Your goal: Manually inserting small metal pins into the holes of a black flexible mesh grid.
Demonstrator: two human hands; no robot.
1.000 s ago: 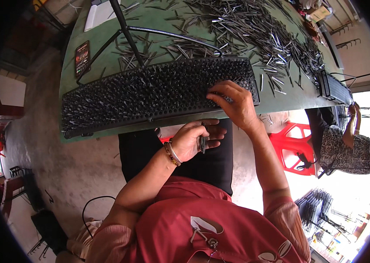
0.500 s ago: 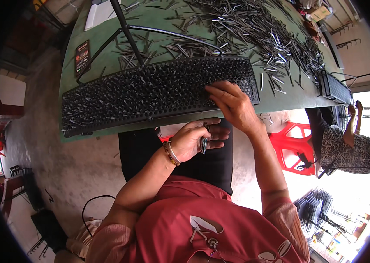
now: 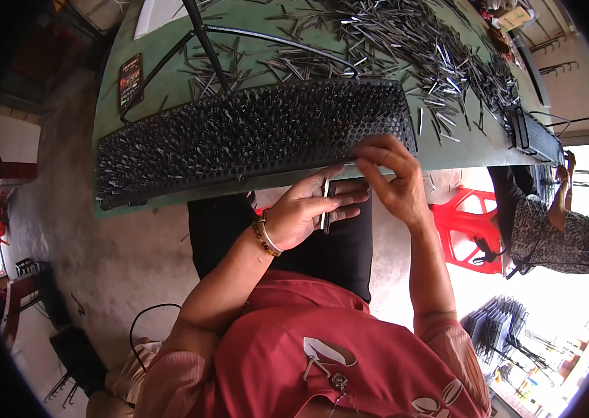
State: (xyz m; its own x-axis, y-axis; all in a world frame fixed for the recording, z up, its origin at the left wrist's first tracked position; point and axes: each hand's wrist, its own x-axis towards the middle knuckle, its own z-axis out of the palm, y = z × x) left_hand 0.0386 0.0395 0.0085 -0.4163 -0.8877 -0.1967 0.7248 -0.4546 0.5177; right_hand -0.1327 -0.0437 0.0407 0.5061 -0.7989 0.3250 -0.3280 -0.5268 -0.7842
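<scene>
1. A few slim dark sticks (image 3: 325,209) are pinched under the thumb of the half-open left hand (image 3: 300,212), its other fingers spread; they are held just below the panel's near edge, presumably to be within easy reach of the right.
2. The right hand (image 3: 395,184) is poised at the near edge, thumb and fingertips drawn close together; whether anything is gripped there cannot be told.
3. The long black perforated panel (image 3: 380,128) is laid along the near edge of a green table (image 3: 458,155), perhaps so that it can be reached without stretching. It is packed with upright sticks, except toward its right end, where bare holes are seen.
4. Loose sticks (image 3: 406,45) are heaped beyond the panel, seemingly as a stock kept near. A bent black frame (image 3: 200,30) is seen rising behind it.
5. A phone (image 3: 130,80) is left face up at the table's left side, likely out of the way; the small marks on its screen cannot be read. On the red shirt (image 3: 294,341), pale leaf-like shapes are shown, with no lettering made out.
</scene>
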